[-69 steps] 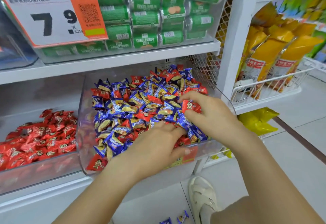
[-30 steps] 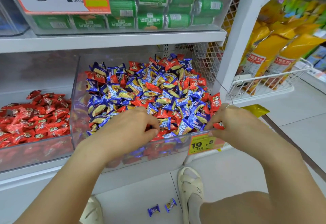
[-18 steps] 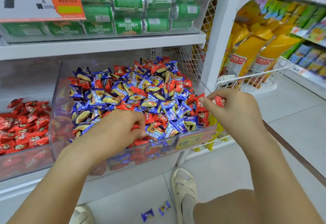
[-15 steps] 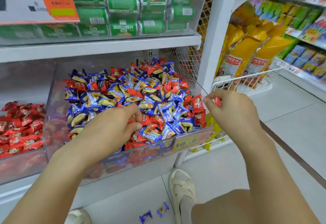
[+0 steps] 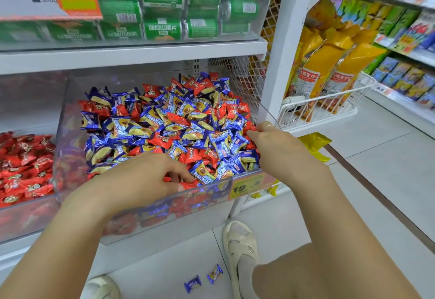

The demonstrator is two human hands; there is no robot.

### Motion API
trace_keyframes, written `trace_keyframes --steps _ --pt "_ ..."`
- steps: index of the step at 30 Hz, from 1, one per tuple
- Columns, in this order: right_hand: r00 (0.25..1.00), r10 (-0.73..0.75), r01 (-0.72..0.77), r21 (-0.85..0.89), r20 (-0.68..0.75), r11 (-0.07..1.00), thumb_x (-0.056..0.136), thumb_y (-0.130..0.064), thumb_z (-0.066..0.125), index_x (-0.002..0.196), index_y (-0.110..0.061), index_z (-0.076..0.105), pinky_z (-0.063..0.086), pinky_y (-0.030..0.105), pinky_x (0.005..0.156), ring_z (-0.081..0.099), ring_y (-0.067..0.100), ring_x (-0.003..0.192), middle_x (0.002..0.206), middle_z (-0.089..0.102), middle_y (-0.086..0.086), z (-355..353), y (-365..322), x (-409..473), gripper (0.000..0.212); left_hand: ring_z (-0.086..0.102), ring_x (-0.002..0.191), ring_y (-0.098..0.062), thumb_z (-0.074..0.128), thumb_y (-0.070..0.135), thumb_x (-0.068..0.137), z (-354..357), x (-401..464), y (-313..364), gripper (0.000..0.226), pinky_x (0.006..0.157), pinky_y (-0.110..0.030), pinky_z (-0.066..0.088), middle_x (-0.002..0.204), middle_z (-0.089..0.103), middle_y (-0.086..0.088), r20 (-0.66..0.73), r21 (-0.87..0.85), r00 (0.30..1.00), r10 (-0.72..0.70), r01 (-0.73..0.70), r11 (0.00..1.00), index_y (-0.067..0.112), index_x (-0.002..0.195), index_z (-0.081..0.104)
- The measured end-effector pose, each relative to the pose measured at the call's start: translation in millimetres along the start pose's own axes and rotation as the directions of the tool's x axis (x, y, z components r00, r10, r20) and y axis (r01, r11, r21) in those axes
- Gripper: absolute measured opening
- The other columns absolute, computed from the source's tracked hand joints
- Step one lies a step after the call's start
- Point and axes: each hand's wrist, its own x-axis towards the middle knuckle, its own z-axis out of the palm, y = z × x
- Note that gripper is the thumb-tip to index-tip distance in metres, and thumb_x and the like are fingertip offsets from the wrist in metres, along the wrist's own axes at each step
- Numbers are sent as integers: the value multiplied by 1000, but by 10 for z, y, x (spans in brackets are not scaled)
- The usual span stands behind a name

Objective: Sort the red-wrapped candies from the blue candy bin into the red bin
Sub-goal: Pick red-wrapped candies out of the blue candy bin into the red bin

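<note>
Now our right hand (image 5: 280, 148) is back at the pile: half a sec ago it was lifted clear at the bin's right wall w/ a red candy pinched up high; now the fingertips (image 5: 253, 135) are down on the heap's right edge, thumb and forefinger closed round a red candy (image 5: 249, 128) there. Can't tell if it's the same piece or a fresh one, and whether more sit in the palm is hidden. Our left hand (image 5: 146, 176) has slid fwd and lower, fingers curled down into the front of the pile, tips touching red wrappers (image 5: 188, 183) just behind the front wall; we can't say it's really got hold of any, since the palm side is hidden.

What that means, we'd judge: we're gathering, not yet delivering. Neither hand has headed left toward the red bin (image 5: 26, 204), so nothing in the fingers has been sorted.

Outward from there: the blue candy bin (image 5: 70, 134) is a clear tub holding a mixed heap, w/ plenty of red pieces scattered among the blue ones, some right beside both sets of fingers, others further back. The red bin sits just left, sharing the shelf, all-red inside. So lots left to do.

Two blue candies (image 5: 203, 278) lie on the floor by our sandal (image 5: 240, 244).
</note>
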Motion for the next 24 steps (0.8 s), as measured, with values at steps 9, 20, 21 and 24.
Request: trace_keyframes --steps 9,20,21,24 --pt "967 89 3 358 -240 934 92 -11 51 108 -17 60 36 33 65 56 31 84 89 61 11 15 63 51 20 50 59 -3 50 22 95 -163 -186 -31 20 54 -24 34 69 58 10 -579 -148 803 -139 64 987 34 88 64" --pt "960 -107 210 414 -259 886 93 -38 52 107 -35 66 43 32 72 60 21 86 85 67 -6 -93 -502 -140 20 54 49 -2 36 11 98 -122 -114 -102 22 74 -44 56 71 51 0 -533 -475 794 -293 6 880 22 93 54" --pt "944 -172 274 378 -283 884 94 -34 51 115 -39 63 44 31 74 61 18 95 100 67 -7 -62 -569 -131 24 53 48 -3 37 11 97 -138 -111 -112 20 68 -40 55 73 51 0 -541 -465 783 -307 25 885 23 94 53" --pt "928 -305 358 283 -215 890 95 -25 51 128 -43 54 48 33 78 57 16 109 130 49 -12 15 -669 -73 37 47 53 -9 41 11 94 -175 -130 -131 20 48 -21 33 90 48 -2 -575 -326 763 -296 117 938 25 97 54"
